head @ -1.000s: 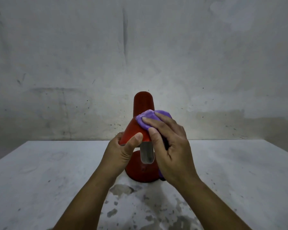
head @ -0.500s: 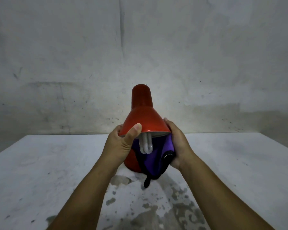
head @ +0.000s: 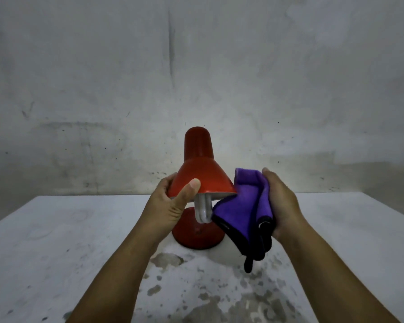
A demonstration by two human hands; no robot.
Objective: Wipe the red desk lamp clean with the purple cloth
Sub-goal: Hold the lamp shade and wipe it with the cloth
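Head view: the lamp (head: 203, 180) stands on the surface (head: 56, 241), near the middle. The left hand (head: 170, 206) grips the shade rim; the right hand (head: 280, 201) grasps the cloth (head: 245, 210) just right of the shade. It is best to keep the shade steady and wipe around it, avoiding the bulb (head: 203, 210).

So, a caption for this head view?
Left hand steadies the red desk lamp; right hand holds the purple cloth.

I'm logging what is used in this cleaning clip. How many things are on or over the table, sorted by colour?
Red: 1, the desk lamp, its shade held by the left hand.
Purple: 1, the cloth, gripped in the right hand.
White: 1, the bulb under the shade.
Total: 3
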